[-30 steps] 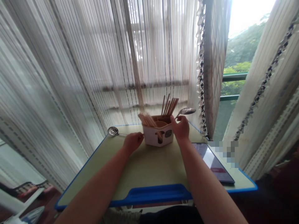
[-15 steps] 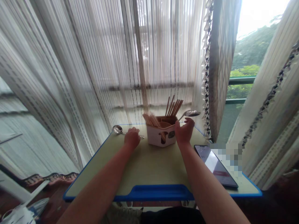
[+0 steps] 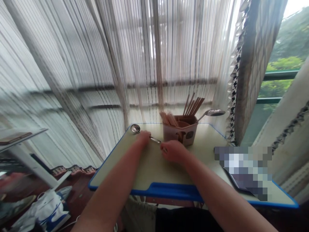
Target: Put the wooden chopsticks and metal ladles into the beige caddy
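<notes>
A metal slotted ladle (image 3: 154,140) lies slantwise between my hands, its holed bowl (image 3: 135,129) at the far left of the table. My left hand (image 3: 144,138) is closed around the handle close to the bowl. At the other end of the handle, the fingers of my right hand (image 3: 174,150) are curled on its tip. Just behind my right hand stands a white and brown utensil holder (image 3: 166,131). Several chopsticks (image 3: 196,106) rise from its back, and a bundle of wooden sticks (image 3: 169,118) leans at its left. Another metal ladle (image 3: 215,112) tilts out on its right side.
The table (image 3: 154,174) has a blue edge and a blue front ledge (image 3: 173,190). At its right lies a phone (image 3: 238,183), partly pixelated. Sheer curtains (image 3: 108,64) hang directly behind. A white stand (image 3: 45,170) and a white bag (image 3: 49,206) are at the lower left.
My right hand has left the ladle at the holder's right side and moved left to the slotted ladle's handle end. My left hand stays on that handle. The view has turned left.
</notes>
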A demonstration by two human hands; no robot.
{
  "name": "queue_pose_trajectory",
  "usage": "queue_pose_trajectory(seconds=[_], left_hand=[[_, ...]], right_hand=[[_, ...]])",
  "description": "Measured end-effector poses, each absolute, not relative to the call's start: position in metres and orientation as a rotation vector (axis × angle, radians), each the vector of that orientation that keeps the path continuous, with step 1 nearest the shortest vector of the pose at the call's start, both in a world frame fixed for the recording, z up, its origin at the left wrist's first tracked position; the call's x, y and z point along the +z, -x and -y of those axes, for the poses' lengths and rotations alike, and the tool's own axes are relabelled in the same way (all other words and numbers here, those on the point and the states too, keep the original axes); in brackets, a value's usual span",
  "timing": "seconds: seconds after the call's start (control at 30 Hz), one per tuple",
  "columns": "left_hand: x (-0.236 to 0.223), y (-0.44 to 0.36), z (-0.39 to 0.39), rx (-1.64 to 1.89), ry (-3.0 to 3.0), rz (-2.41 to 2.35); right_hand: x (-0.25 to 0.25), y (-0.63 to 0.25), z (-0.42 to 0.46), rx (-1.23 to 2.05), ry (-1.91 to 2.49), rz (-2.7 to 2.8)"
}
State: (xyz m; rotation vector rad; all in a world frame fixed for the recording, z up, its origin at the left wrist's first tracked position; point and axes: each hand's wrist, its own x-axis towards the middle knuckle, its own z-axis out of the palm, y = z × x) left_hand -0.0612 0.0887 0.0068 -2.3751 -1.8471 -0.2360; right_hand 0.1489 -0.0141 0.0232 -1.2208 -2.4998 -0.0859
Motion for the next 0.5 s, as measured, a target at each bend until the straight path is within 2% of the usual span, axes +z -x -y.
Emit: queue_pose_trajectory(seconds=[0.1,0.3,0.5], left_hand=[[0.011,0.063,-0.091,-0.216,2.482,1.748],[0.02,0.06,-0.088,-0.161,2.609,1.666],[0.021,0.056,-0.081,-0.336,2.726,1.616]], right_hand=[[0.016,-0.14,0.011,0.047,1.407,2.564],[0.013,-0.138,0.003,0.1,1.548,2.458],[0.011,-0.134,0.002,0.099,1.677,2.397]])
